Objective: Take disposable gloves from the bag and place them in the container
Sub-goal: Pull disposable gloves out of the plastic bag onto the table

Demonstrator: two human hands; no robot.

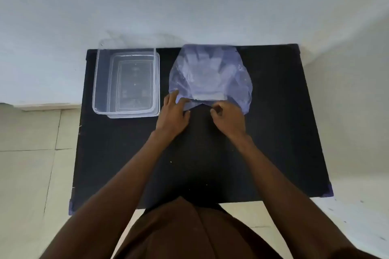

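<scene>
Overhead, from the head camera, a black table (273, 132) stands against a pale wall. Toward its far edge lies a thin bluish bag (237, 82), with clear gloves (207, 73) showing through it, fingers pointing away from the person. The left hand (173, 114) rests on the bag's near left edge, fingers spread and flat. The right hand (228, 116) is curled, its fingertips pinching the bag's near edge at the opening. Left of the bag, just beside it, sits a clear container (95, 82), apparently nothing inside.
</scene>
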